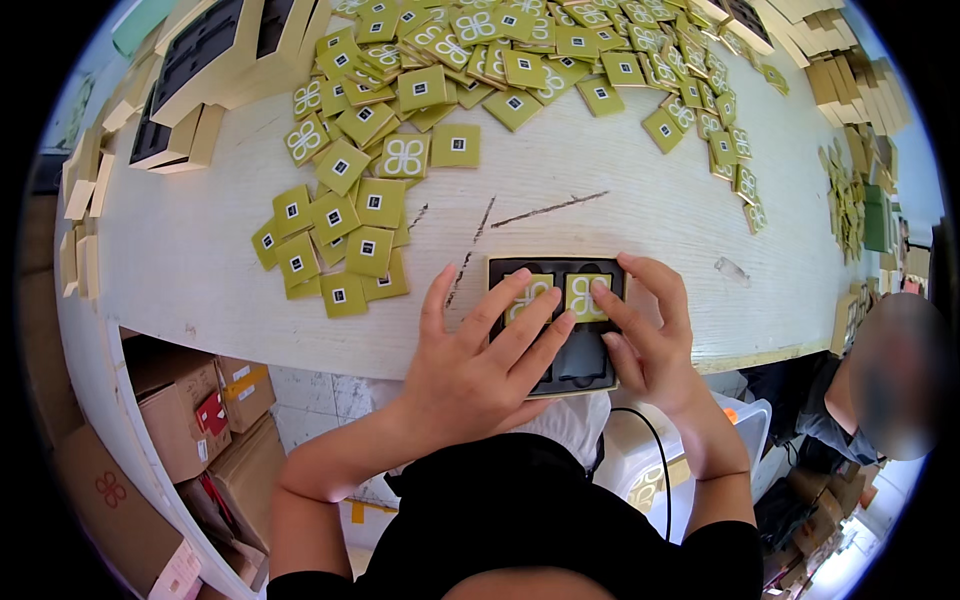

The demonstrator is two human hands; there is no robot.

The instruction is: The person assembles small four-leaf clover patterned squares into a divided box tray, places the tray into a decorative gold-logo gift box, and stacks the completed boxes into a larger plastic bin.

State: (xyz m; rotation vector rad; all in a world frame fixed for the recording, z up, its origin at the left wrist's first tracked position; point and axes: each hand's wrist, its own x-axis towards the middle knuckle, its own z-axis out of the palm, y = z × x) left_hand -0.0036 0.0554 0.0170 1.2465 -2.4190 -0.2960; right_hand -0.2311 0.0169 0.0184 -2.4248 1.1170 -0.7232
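A shallow box with a black insert divided into compartments sits at the table's front edge, between my hands. In its far compartments lie two olive-green square tiles with white patterns, a left tile and a right tile. The near right compartment shows only black; my fingers partly cover the near left one. My left hand reaches over the box with fingers spread, fingertips at the left tile. My right hand has fingers apart, one fingertip on the right tile, another at the far right corner, and the thumb by the right side.
A large heap of similar green tiles covers the far table, with a smaller cluster nearer on the left. Cream boxes with black inserts stand far left; more boxes are stacked far right. Another person is at the right.
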